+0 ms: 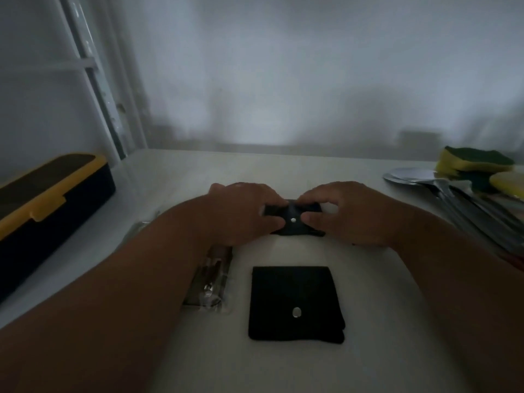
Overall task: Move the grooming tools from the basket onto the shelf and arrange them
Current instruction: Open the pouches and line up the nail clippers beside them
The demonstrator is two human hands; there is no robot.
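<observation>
Black-and-yellow box [48, 199] left; sponges [476, 161] and seemingly metal cutlery [465, 199] right.

Two bare forearms reach in from the lower corners — no sleeves, watch or bracelet cuff showing on either. The left hand [243, 211] and right hand [348, 214] seem ungloved and ringless — dim light blurs the fingers.
</observation>
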